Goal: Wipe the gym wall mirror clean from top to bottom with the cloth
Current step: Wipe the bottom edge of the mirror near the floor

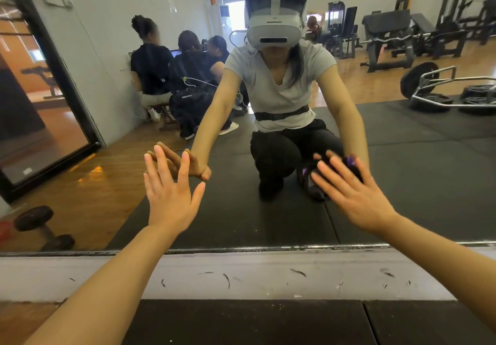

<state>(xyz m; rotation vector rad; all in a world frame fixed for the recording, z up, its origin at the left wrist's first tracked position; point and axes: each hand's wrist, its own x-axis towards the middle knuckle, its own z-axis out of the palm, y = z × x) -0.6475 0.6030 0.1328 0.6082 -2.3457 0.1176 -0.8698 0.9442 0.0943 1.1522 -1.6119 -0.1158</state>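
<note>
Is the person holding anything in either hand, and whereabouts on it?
The right hand presses a dark purple cloth flat against the wall mirror, palm over its middle. The left hand holds nothing, its fingers spread at the glass.

Purple cloth (350,162), black mats (241,323), scuffed white skirting (241,275)

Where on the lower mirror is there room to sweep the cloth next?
Bare glass lies between the left hand and the right hand pressing the cloth, down to the bottom frame. Left of the left hand is free too.
</note>
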